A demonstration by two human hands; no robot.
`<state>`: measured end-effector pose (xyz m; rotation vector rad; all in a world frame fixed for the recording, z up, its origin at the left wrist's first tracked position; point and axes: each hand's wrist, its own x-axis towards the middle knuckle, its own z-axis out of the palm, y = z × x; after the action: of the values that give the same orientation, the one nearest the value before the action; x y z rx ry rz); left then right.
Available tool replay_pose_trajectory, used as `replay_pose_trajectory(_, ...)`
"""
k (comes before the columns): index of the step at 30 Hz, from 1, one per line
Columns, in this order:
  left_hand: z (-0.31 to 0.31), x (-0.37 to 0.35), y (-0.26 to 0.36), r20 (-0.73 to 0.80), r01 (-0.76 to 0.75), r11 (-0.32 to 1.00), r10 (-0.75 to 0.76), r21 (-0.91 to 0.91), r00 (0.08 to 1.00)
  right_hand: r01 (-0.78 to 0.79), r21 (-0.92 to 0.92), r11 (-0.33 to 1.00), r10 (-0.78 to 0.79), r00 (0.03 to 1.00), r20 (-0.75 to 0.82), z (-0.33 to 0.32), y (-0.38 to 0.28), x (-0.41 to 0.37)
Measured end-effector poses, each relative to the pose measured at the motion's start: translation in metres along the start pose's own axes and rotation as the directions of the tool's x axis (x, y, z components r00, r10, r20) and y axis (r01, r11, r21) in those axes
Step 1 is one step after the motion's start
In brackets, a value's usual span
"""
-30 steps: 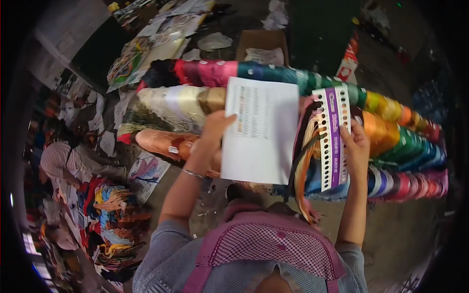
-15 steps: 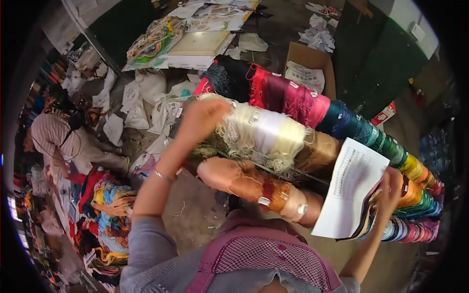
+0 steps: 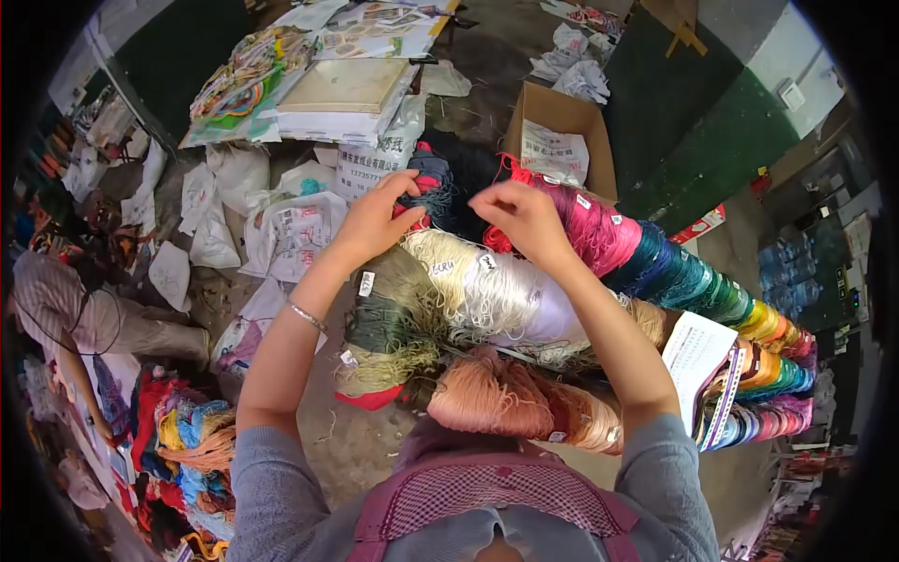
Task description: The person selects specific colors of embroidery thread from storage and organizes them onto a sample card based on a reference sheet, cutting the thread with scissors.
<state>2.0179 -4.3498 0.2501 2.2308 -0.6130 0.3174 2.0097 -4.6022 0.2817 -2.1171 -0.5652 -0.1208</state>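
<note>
My left hand curls its fingers and thumb round the red-edged end of a dark grey yarn skein at the far end of the rack. Over black yarn is my right hand, fingers closed together; anything between them is too small to make out. Below both hands runs a row of cream and white skeins with small labels. Olive-green skeins hang under my left wrist. Peach and orange skeins fill the nearest row. A printed sheet rests across the rows at the right.
A cardboard box stands behind the rack. Papers and thread bundles lie on a table at the back. White sacks cover floor at the left. Another person bends over piled yarn at far left.
My right hand has left the printed sheet and moved left to the dark skeins. My left hand has moved from above the cream skeins to the rack's end. The view has shifted slightly.
</note>
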Motion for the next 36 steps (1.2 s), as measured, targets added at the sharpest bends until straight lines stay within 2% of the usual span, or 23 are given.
replay_pose_trajectory(3, -0.003, 0.001, 0.001, 0.020, 0.044, 0.999, -0.044, -0.031, 0.999, -0.040, -0.015, 0.999, 0.039, 0.996, -0.082, 0.028, 0.014, 0.043)
replay_pose_trajectory(4, -0.001, 0.002, -0.001, 0.024, 0.047, 0.998, -0.046, -0.037, 0.999, 0.003, -0.053, 0.999, -0.011, 0.990, -0.144, 0.036, 0.017, 0.054)
replay_pose_trajectory(5, 0.000, 0.003, -0.004, 0.002, 0.036, 0.998, -0.036, -0.042, 0.999, -0.002, -0.054, 0.999, -0.005, 0.990, -0.140, 0.041, 0.021, 0.065)
replay_pose_trajectory(7, 0.002, 0.005, -0.008, -0.015, 0.033, 0.998, -0.034, -0.052, 0.999, 0.100, -0.283, 0.954, -0.142, 0.981, -0.132, 0.052, 0.032, 0.081)
replay_pose_trajectory(8, 0.003, 0.007, -0.010, -0.037, 0.071, 0.992, -0.075, -0.107, 0.996, 0.138, -0.298, 0.944, -0.181, 0.976, -0.122, 0.056, 0.037, 0.085)
replay_pose_trajectory(10, -0.003, 0.012, -0.008, -0.055, 0.112, 0.980, -0.123, -0.164, 0.991, 0.117, -0.315, 0.942, -0.153, 0.984, -0.091, 0.051, 0.030, 0.085)
replay_pose_trajectory(11, -0.008, 0.016, -0.005, -0.099, 0.119, 0.990, -0.126, -0.073, 0.987, 0.103, -0.336, 0.936, -0.132, 0.989, -0.063, 0.047, 0.024, 0.084)
replay_pose_trajectory(12, -0.010, 0.020, -0.004, -0.141, 0.129, 0.992, -0.125, 0.019, 0.982, 0.076, -0.270, 0.960, -0.094, 0.994, -0.055, 0.043, 0.025, 0.081)
replay_pose_trajectory(13, -0.008, 0.028, -0.008, -0.201, 0.053, 0.995, -0.069, -0.084, 0.977, 0.074, -0.270, 0.960, -0.092, 0.994, -0.053, 0.040, 0.027, 0.080)
replay_pose_trajectory(15, -0.005, 0.040, -0.008, -0.186, -0.001, 0.994, -0.020, -0.113, 0.982, -0.171, 0.091, 0.981, 0.164, 0.983, 0.082, 0.035, 0.029, 0.076)
replay_pose_trajectory(16, -0.002, 0.045, -0.008, -0.173, -0.057, 0.989, 0.032, -0.140, 0.984, -0.172, 0.088, 0.981, 0.165, 0.983, 0.083, 0.033, 0.030, 0.075)
replay_pose_trajectory(19, 0.009, 0.055, -0.010, -0.077, -0.027, 0.996, 0.021, -0.082, 0.997, -0.315, 0.553, 0.772, 0.210, 0.946, 0.247, 0.028, 0.029, 0.071)
replay_pose_trajectory(20, 0.012, 0.058, -0.013, -0.046, -0.044, 0.997, 0.041, -0.060, 0.998, -0.315, 0.553, 0.772, 0.211, 0.946, 0.244, 0.026, 0.029, 0.070)
replay_pose_trajectory(22, 0.015, 0.061, -0.015, -0.007, -0.059, 0.998, 0.059, -0.036, 0.998, -0.162, 0.053, 0.985, 0.147, 0.966, 0.211, 0.019, 0.019, 0.067)
replay_pose_trajectory(23, 0.019, 0.062, -0.018, -0.038, -0.081, 0.996, 0.080, -0.034, 0.996, -0.093, -0.084, 0.992, 0.110, 0.969, 0.220, 0.015, 0.014, 0.065)
replay_pose_trajectory(24, 0.021, 0.062, -0.019, -0.071, -0.104, 0.994, 0.101, -0.032, 0.992, -0.097, -0.085, 0.992, 0.113, 0.970, 0.213, 0.012, 0.016, 0.064)
replay_pose_trajectory(26, 0.025, 0.061, -0.023, -0.122, -0.088, 0.995, 0.080, -0.054, 0.989, -0.058, 0.032, 0.998, 0.052, 0.984, 0.168, 0.001, 0.021, 0.062)
replay_pose_trajectory(27, 0.027, 0.060, -0.025, -0.176, -0.067, 0.995, 0.053, -0.075, 0.983, -0.024, 0.223, 0.975, -0.014, 0.985, 0.169, -0.011, 0.019, 0.063)
replay_pose_trajectory(28, 0.027, 0.060, -0.027, -0.202, -0.061, 0.995, 0.045, -0.075, 0.978, -0.113, 0.449, 0.886, 0.060, 0.990, 0.131, -0.021, 0.017, 0.060)
replay_pose_trajectory(30, 0.026, 0.059, -0.031, -0.185, -0.036, 0.991, 0.012, -0.129, 0.983, -0.224, 0.788, 0.573, 0.200, 0.971, 0.130, -0.041, 0.008, 0.047)
replay_pose_trajectory(32, 0.024, 0.060, -0.033, -0.186, -0.025, 0.988, -0.004, -0.153, 0.982, -0.252, 0.860, 0.444, 0.171, 0.966, 0.195, -0.056, 0.018, 0.033)
replay_pose_trajectory(34, 0.018, 0.062, -0.038, -0.226, -0.074, 0.996, 0.060, -0.051, 0.972, -0.259, 0.833, 0.490, 0.196, 0.963, 0.185, -0.068, 0.019, 0.016)
replay_pose_trajectory(36, 0.016, 0.059, -0.042, -0.271, -0.087, 0.994, 0.100, 0.059, 0.957, -0.266, 0.721, 0.639, 0.337, 0.940, 0.048, -0.085, 0.023, -0.005)
